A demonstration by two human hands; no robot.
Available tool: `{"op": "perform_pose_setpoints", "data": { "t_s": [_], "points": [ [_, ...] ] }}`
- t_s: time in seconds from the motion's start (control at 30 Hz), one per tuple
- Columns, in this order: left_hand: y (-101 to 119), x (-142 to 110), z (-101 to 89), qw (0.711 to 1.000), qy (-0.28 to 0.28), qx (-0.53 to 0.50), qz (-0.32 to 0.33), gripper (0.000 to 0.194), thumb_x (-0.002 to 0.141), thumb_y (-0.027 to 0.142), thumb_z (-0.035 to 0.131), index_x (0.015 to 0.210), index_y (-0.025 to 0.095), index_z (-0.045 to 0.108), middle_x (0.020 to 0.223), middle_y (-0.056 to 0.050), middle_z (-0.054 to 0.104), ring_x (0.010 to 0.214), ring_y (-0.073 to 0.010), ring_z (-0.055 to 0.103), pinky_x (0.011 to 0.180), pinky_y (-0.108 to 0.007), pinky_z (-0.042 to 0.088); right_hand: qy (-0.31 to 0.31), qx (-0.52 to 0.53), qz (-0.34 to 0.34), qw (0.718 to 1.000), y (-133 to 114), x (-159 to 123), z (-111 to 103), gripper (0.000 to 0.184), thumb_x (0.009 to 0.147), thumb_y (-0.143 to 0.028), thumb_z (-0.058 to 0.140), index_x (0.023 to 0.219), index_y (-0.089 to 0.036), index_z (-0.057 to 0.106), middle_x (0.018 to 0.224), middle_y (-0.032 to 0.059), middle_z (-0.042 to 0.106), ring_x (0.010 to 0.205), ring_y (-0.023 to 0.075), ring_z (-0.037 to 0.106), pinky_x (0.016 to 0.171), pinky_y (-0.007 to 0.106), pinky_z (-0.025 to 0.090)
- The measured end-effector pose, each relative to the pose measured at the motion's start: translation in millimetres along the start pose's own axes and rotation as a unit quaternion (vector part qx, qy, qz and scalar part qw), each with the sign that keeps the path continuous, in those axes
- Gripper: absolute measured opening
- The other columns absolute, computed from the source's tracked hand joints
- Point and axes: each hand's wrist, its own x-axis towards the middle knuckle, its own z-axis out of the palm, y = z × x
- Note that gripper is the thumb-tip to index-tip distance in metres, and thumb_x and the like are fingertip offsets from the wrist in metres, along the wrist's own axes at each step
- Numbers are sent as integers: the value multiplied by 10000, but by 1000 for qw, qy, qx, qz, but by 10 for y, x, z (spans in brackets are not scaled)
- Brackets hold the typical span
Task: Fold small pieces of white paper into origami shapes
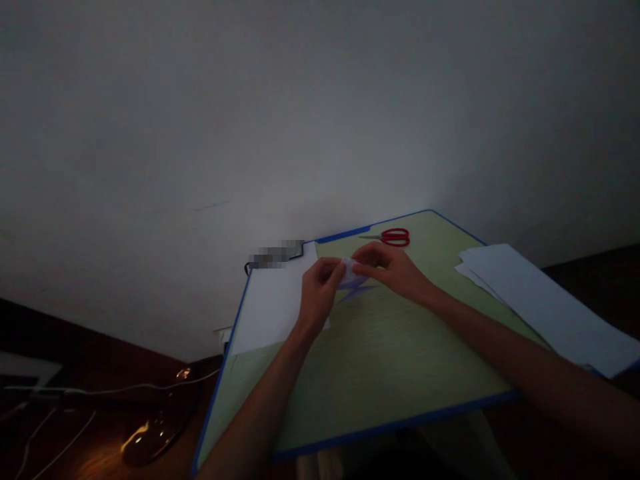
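My left hand [321,280] and my right hand [384,265] meet above the middle of a pale green table [400,360] with a blue edge. Between their fingertips is a small, pale, crumpled piece [350,273], whitish with a purple tint. Purple pointed strips [356,291] show just below it; whether they are joined to it or lie on the tabletop I cannot tell. Both hands have thumb and fingers pinched on the pale piece. Its exact kind is too dim and blurred to make out.
Red-handled scissors [395,237] lie beyond my right hand, blades pointing left. A white paper sheet [273,300] lies at the left under a clip [277,255]. More white sheets [540,293] overhang the right edge. A wall [320,120] rises behind; white cables [135,387] run at lower left.
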Motion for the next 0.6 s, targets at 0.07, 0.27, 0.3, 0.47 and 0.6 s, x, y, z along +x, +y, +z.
{"op": "perform_pose_setpoints", "data": {
  "t_s": [0.07, 0.27, 0.3, 0.47, 0.6],
  "points": [
    [14, -8, 4, 1000, 3, 8, 9, 247, 809, 410, 751, 853, 169, 712, 815, -42, 725, 757, -157, 657, 719, -280, 515, 24, -4, -8, 1000, -5, -20, 36, 321, 812, -441, 789, 1038, -224, 721, 895, 34, 722, 784, 167, 682, 685, 303, 554],
    [38, -23, 10, 999, 11, 23, 27, 238, 811, 368, 755, 968, 190, 740, 803, -31, 724, 744, -156, 658, 692, -275, 518, 37, -28, -53, 998, -88, -61, 57, 290, 851, -402, 766, 1094, -244, 745, 902, 32, 706, 754, 151, 662, 645, 288, 522],
    [38, -23, 12, 999, 14, 27, 31, 242, 814, 374, 752, 975, 192, 745, 818, -38, 732, 758, -162, 665, 695, -279, 521, 37, -30, -55, 997, -98, -63, 59, 290, 855, -405, 761, 1099, -250, 747, 902, 32, 703, 752, 150, 660, 645, 289, 523],
    [35, -28, 17, 998, 23, 43, 42, 250, 834, 424, 733, 927, 193, 758, 895, -61, 761, 822, -183, 691, 751, -305, 536, 52, -28, -46, 997, -109, -62, 76, 286, 843, -430, 766, 1060, -243, 755, 876, 31, 710, 722, 149, 650, 629, 289, 518],
    [46, -41, 14, 997, 31, 52, 38, 254, 829, 430, 741, 907, 189, 767, 874, -64, 765, 805, -191, 692, 743, -313, 538, 55, -28, -38, 997, -119, -62, 83, 263, 830, -413, 781, 1020, -233, 757, 850, 25, 714, 707, 148, 636, 626, 290, 508]
  ]
}}
